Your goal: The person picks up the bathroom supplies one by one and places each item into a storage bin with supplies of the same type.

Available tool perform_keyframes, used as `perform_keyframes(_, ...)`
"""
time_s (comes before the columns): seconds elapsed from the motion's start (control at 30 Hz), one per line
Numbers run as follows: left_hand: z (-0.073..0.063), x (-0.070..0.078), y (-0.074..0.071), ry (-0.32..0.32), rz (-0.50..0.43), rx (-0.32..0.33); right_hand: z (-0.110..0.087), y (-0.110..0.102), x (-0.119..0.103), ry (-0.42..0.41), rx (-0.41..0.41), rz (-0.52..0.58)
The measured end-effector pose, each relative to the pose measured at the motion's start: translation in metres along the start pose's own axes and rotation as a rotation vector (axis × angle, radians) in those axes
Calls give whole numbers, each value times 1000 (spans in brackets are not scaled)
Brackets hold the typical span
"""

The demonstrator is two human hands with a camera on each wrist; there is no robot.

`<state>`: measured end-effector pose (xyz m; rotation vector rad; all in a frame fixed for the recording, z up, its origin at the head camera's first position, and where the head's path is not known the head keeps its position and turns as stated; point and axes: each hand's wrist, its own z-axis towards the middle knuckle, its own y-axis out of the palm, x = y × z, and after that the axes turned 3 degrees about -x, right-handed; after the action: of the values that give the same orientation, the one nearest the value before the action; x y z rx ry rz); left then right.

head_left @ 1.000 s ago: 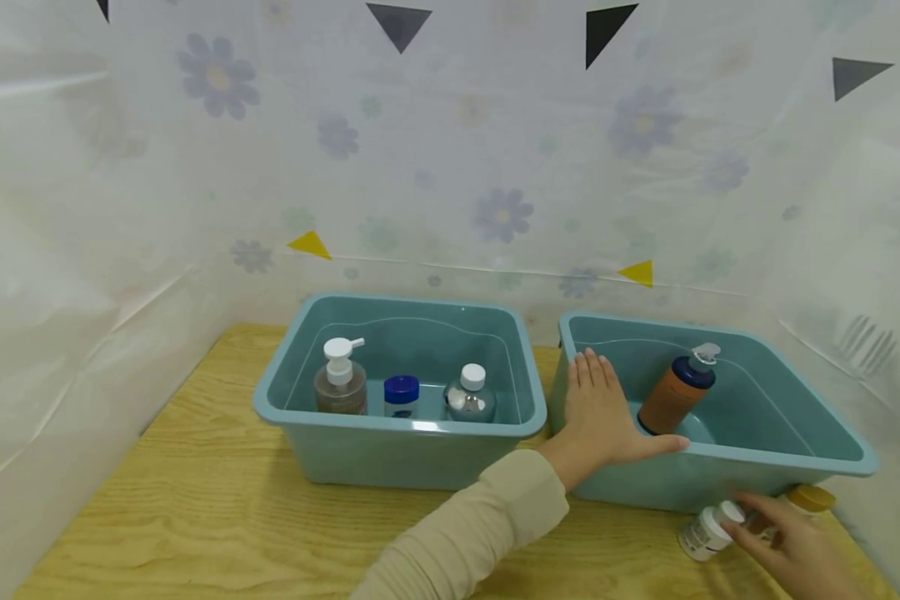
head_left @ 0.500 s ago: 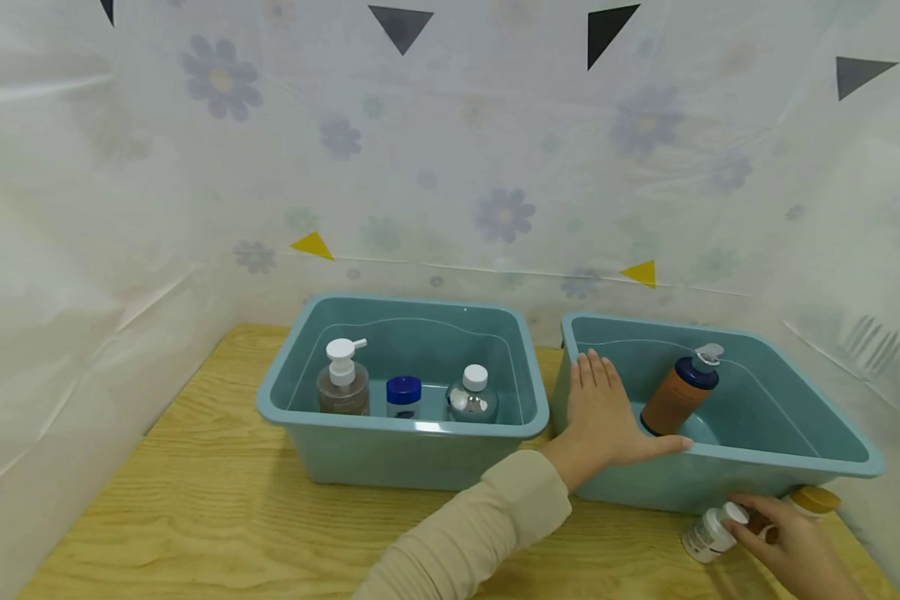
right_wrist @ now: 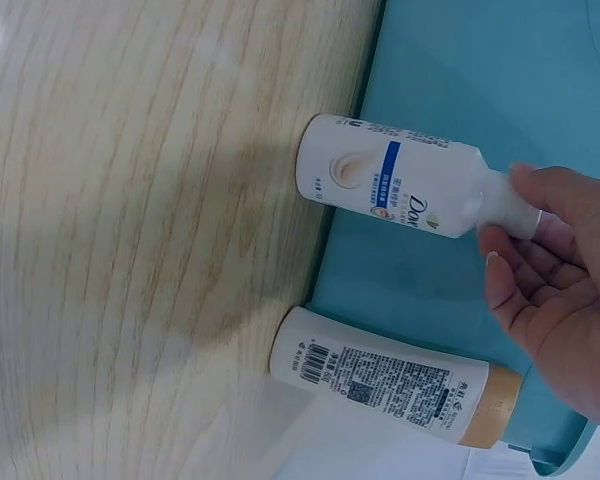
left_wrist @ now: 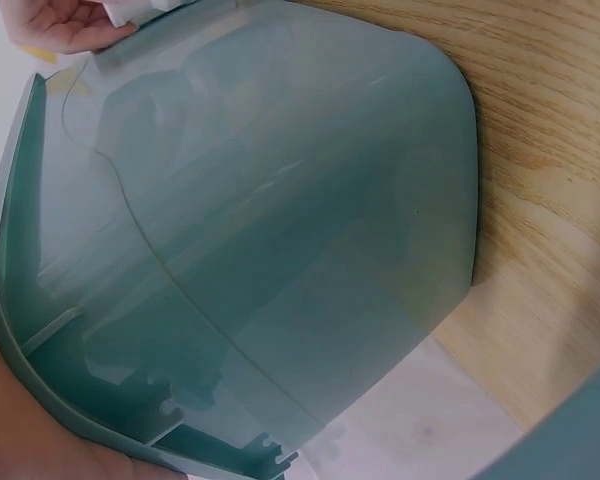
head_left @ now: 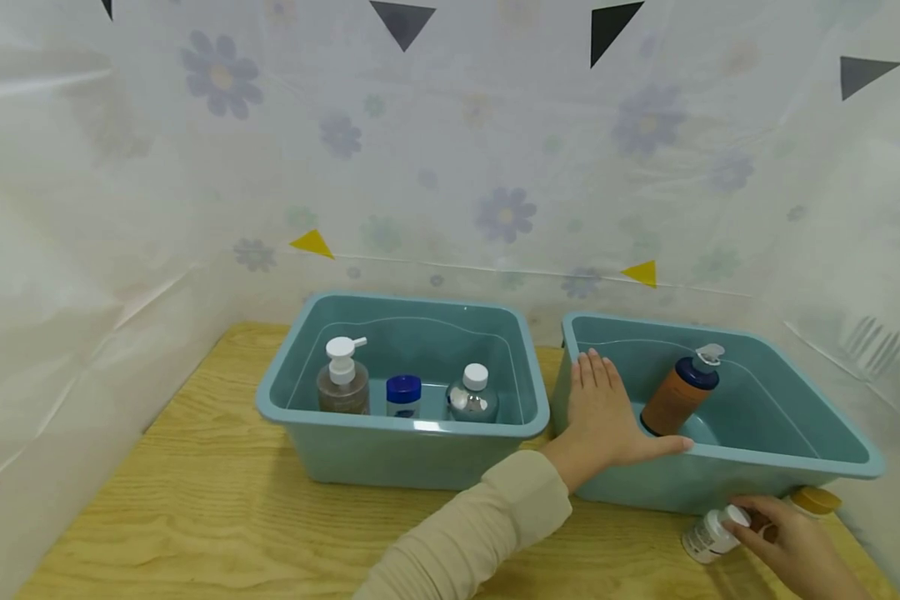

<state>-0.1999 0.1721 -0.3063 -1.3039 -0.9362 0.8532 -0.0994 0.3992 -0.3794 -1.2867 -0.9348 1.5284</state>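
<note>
My left hand (head_left: 603, 417) rests on the near left corner of the right teal plastic bin (head_left: 720, 479). Its fingers lie straight over the rim, the thumb spread along the front edge. Inside that bin leans an orange-brown pump bottle (head_left: 675, 400) with a dark blue collar. In front of the bin, my right hand (head_left: 795, 542) pinches the white cap of a small white Dove bottle (right_wrist: 400, 180) between thumb and fingers. The bottle stands on the table close to the bin's wall. Next to it is a white bottle with a golden-orange cap (right_wrist: 490, 405), untouched by the hand.
On the left, another teal bin (head_left: 412, 454) holds a pump bottle (head_left: 342, 387), a blue-capped container (head_left: 402, 393) and a clear bottle with a white cap (head_left: 472, 396). Both bins stand on a wooden table (head_left: 187, 517), with flowered plastic sheeting (head_left: 435, 167) behind.
The view shifts very slightly. Both hands keep their places, the left on the bin's rim and the right on the white bottle's cap.
</note>
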Motion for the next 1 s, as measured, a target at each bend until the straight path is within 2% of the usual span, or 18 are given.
perform_keyframes(0.1,0,0,0,3,0,11,-2,-1,0,-21,13,-2)
perform_keyframes(0.27,0,0,0,5,3,0,-4,-5,3,-104,32,19)
perform_keyframes(0.33,0,1,0,2,3,-7,-4,-8,4,-106,31,5)
perform_keyframes(0.57,0,0,0,-1,-2,-1,-4,-19,2,21,-28,-84)
perform_keyframes(0.77,0,0,0,6,-10,12,-8,-23,3,10,21,-85)
perform_keyframes(1.0,-1,-1,-1,5,-22,8,-10,-31,6,21,1,-100)
